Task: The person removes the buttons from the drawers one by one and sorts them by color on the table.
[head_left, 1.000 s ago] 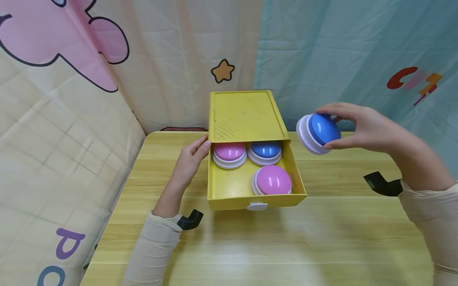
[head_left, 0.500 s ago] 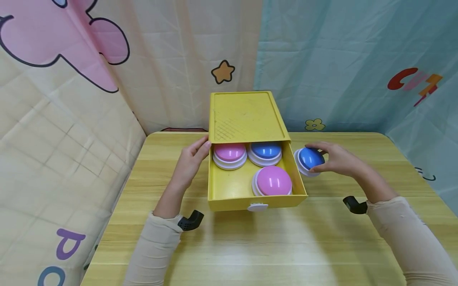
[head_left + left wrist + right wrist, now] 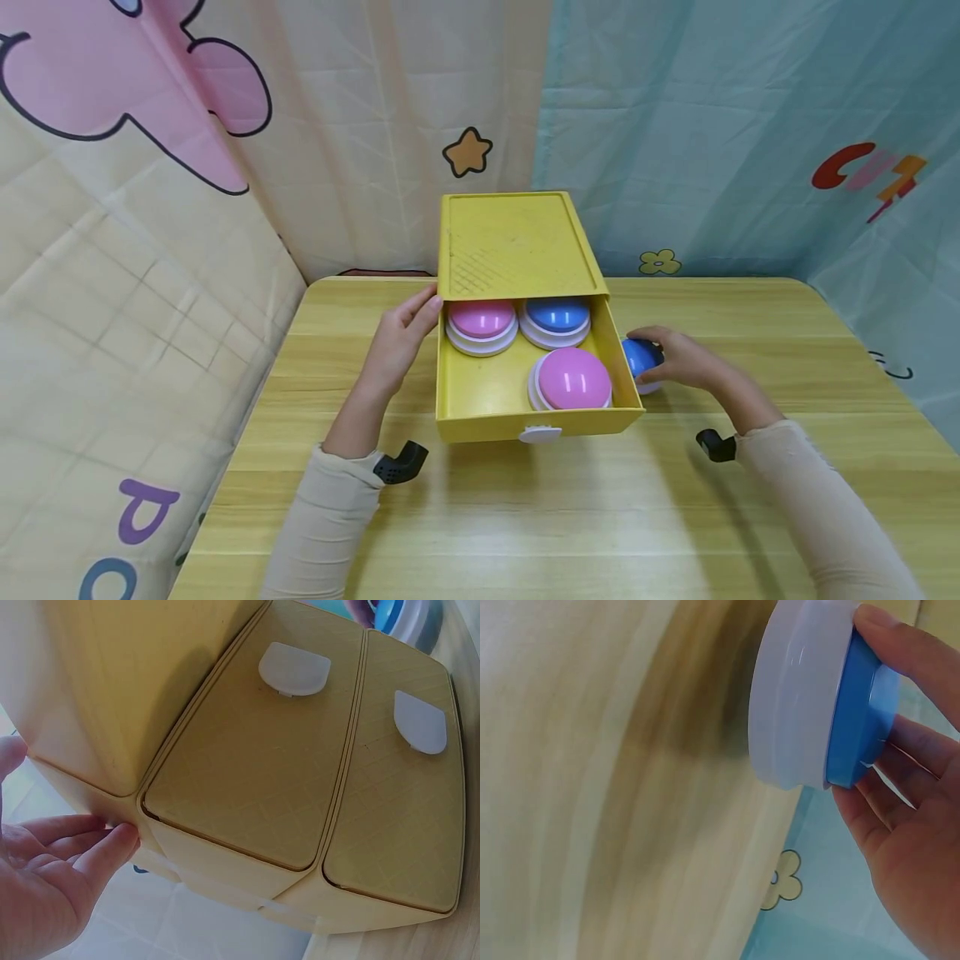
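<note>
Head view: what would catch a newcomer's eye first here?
The yellow drawer box at the table's middle, its drawer pulled open with two pink dome buttons and one blue one inside. Just right of the drawer, the right hand grips another blue dome button; the left hand touches the box's left side.

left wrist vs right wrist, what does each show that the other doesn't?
Left wrist only: the yellow drawer unit from low down, two closed drawer fronts with white handles, and the left hand with its fingertips against the unit's corner. Right wrist only: the right hand gripping the blue button by its white base, over the wooden table. Both: the blue button, though in the left wrist view it is just a sliver at the top edge.
</note>
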`<state>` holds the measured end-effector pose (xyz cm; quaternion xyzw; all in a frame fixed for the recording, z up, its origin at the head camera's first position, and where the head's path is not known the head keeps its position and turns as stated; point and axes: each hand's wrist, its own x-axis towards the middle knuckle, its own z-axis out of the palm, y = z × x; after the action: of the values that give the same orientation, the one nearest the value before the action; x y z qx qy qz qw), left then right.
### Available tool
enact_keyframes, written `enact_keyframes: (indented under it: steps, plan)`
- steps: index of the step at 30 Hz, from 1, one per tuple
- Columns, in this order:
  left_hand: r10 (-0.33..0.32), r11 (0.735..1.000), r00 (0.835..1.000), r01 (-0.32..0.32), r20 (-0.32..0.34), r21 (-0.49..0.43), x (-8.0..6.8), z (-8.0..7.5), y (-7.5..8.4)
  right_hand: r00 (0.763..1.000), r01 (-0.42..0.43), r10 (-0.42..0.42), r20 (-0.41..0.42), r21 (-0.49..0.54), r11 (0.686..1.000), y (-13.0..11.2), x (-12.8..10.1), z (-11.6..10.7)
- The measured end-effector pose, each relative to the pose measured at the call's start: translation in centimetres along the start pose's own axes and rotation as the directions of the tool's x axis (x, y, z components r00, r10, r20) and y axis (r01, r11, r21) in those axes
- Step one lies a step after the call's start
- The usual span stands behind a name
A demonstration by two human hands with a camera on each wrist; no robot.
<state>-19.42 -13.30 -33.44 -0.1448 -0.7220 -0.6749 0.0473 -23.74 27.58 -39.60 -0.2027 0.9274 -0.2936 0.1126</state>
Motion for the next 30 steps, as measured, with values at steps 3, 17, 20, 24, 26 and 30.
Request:
enact_keyframes:
  steps: [3, 17, 20, 24, 26, 30]
  plan:
    - [0.007, 1.0, 1.0, -0.007, 0.002, -0.005, 0.0, 0.0, -0.1, 0.999, -0.049, 0.049, 0.021, 0.013, 0.999, 0.3, 0.2, 0.5]
    - [0.023, 1.0, 1.0, -0.023, 0.001, -0.003, 0.0, 0.0, -0.1, 0.996, -0.071, 0.069, 0.065, 0.032, 0.997, 0.9, 0.3, 1.1]
    - [0.019, 1.0, 1.0, -0.019, 0.004, 0.004, 0.0, 0.0, -0.1, 0.995, -0.073, 0.069, 0.073, 0.043, 0.996, 0.8, 0.4, 1.1]
    - [0.015, 1.0, 1.0, -0.015, 0.002, 0.009, 0.0, -0.1, -0.1, 0.994, -0.08, 0.077, 0.08, 0.047, 0.996, 0.7, 0.3, 0.9]
    - [0.015, 1.0, 1.0, -0.015, 0.002, 0.008, 0.0, 0.0, -0.1, 0.995, -0.068, 0.064, 0.075, 0.043, 0.997, 0.5, 0.2, 0.7]
    - [0.011, 1.0, 1.0, -0.011, 0.001, 0.002, 0.1, 0.0, -0.1, 0.999, -0.015, 0.014, 0.04, 0.041, 0.999, -0.4, 0.0, -0.4]
